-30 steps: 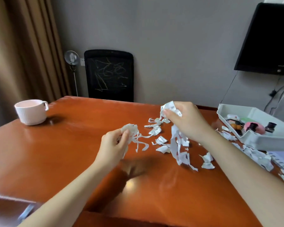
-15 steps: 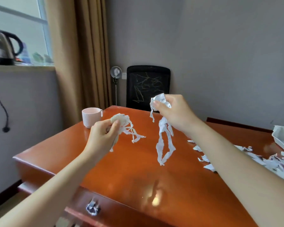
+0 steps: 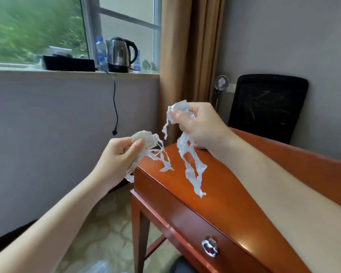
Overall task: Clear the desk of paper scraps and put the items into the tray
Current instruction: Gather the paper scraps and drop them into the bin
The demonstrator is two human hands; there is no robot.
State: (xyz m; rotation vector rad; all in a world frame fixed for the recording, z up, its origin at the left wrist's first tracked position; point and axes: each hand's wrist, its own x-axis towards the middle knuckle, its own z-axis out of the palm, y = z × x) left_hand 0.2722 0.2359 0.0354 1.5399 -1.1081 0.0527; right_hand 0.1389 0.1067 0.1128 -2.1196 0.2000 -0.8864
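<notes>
My left hand grips a crumpled bunch of white paper scraps, with thin torn strips trailing down to the right over the desk's left corner. My right hand holds a second bunch of paper scraps higher up, and long ragged strips hang from it above the orange-brown wooden desk. Both hands are in the air, the left one just past the desk's left edge. The tray is out of view.
The desk has a drawer with a metal knob on its front. A black chair back stands behind the desk against the wall. A kettle, a bottle and a black box sit on the window sill. Tiled floor lies to the desk's left.
My view has swung left: the tray, the loose scraps and the cup have left the frame. Both hands, still holding their scraps, have moved left to the desk's left corner.
</notes>
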